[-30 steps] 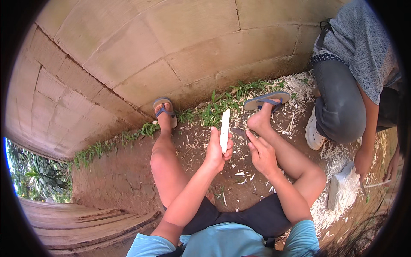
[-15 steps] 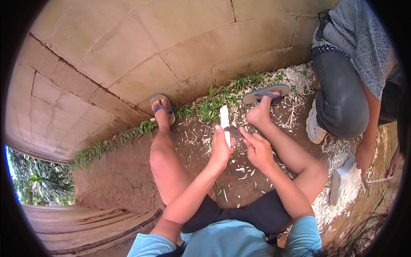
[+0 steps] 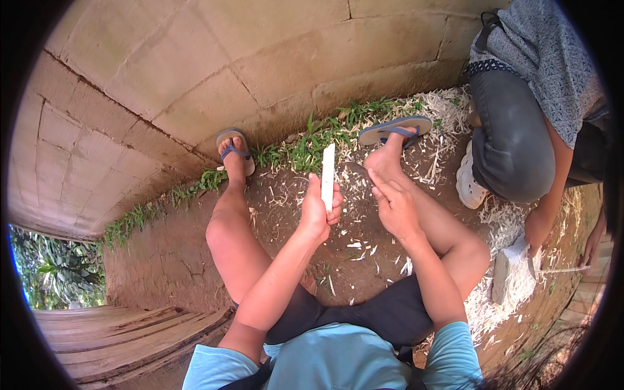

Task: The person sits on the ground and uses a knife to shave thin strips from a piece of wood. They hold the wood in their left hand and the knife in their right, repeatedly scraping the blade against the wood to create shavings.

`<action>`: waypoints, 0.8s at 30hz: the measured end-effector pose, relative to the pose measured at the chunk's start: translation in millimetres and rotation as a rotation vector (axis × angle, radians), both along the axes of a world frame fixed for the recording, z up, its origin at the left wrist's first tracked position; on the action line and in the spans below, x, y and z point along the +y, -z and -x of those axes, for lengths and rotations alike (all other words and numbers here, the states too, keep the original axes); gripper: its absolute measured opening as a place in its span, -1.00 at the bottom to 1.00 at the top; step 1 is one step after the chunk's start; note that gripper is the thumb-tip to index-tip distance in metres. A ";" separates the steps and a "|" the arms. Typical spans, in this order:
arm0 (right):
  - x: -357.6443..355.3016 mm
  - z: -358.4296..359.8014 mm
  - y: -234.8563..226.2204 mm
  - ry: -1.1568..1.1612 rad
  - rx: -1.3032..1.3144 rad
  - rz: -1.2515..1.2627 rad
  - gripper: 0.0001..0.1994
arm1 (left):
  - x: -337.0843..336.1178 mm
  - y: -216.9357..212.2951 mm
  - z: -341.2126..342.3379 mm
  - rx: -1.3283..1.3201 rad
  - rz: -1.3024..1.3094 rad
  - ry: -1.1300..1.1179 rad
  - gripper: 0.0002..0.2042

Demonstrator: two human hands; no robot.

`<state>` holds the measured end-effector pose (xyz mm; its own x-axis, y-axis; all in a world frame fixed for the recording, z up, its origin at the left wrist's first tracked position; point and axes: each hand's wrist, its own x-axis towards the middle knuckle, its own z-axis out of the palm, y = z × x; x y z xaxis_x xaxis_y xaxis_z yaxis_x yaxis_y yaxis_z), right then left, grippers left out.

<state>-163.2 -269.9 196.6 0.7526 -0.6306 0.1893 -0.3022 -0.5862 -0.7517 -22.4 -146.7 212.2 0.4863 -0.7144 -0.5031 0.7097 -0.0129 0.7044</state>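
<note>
Left hand (image 3: pixel 318 211) gripped a pale flat wooden stick (image 3: pixel 328 175) upright, its free end clear above the fingers, apparently to meet the dark knife blade (image 3: pixel 357 170) that the right hand (image 3: pixel 395 208) clasped just beside it.

The 1 head view looks steeply down, close over both hands and legs.

An outdoor yard used for whittling; bare dirt ground (image 3: pixel 162 260), block wall (image 3: pixel 195 65), grass strip (image 3: pixel 312 140). Wood shavings (image 3: pixel 500 292) litter it.
</note>
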 end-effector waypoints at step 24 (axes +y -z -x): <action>15.9 2.5 2.0 -0.087 0.041 0.070 -0.62 | 0.4 2.3 5.5 0.080 0.072 0.014 -0.60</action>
